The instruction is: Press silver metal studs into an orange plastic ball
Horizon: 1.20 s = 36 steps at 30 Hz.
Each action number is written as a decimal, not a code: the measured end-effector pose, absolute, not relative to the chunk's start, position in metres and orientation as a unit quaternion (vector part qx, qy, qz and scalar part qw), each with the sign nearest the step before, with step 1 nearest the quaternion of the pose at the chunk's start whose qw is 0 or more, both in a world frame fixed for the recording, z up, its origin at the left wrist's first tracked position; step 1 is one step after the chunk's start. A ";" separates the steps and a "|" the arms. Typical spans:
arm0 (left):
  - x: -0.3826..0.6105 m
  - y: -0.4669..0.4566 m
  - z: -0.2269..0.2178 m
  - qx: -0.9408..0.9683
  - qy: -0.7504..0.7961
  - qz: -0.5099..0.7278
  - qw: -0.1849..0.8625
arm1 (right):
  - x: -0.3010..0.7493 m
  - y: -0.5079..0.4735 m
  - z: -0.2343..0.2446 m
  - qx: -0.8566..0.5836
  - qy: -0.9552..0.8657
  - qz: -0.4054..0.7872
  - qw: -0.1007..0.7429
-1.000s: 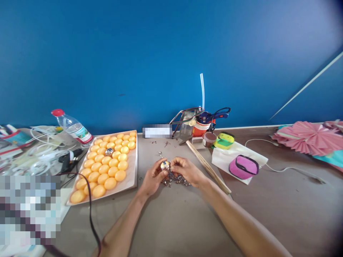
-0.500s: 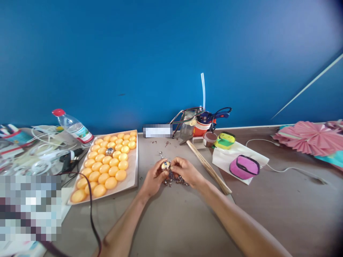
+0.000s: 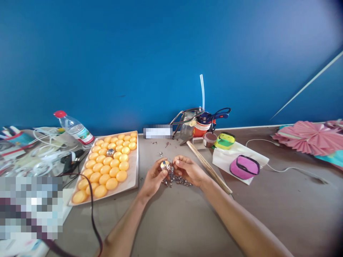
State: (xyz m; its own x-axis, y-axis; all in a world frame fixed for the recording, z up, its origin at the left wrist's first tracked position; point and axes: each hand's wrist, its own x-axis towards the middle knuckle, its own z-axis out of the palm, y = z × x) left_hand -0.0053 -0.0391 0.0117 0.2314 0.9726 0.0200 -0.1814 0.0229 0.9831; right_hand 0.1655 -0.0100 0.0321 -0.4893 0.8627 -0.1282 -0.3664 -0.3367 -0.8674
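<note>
My left hand is closed around a small ball, partly covered with shiny silver pieces and showing a pale yellow patch on top. Just to the right of the ball, the thumb and fingers of my right hand are pinched together; whatever they hold is too small to make out. Under and between both hands lies a loose heap of shiny silver bits. A white tray to the left carries rows of plain orange balls, with one silver-covered ball among them.
Thin wooden sticks lie right of my hands. Beyond are a glass jar, a glue gun, and a small tub. Pink and yellow mesh pieces rest on white paper. A bottle and cables crowd the left.
My right hand has drawn slightly to the right, away from the ball. The ball has turned a little in my left hand, showing more of its yellow patch.
</note>
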 end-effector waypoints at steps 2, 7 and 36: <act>-0.007 -0.038 0.012 0.489 0.376 0.493 0.614 | 0.169 -0.006 0.029 -0.317 -0.428 0.730 0.428; -0.009 -0.036 0.012 0.458 0.385 0.521 0.608 | 0.176 0.002 0.018 -0.457 -0.599 0.513 0.411; -0.005 -0.030 0.012 0.464 0.462 0.556 0.512 | 0.161 -0.013 0.011 -0.394 -0.885 0.187 0.163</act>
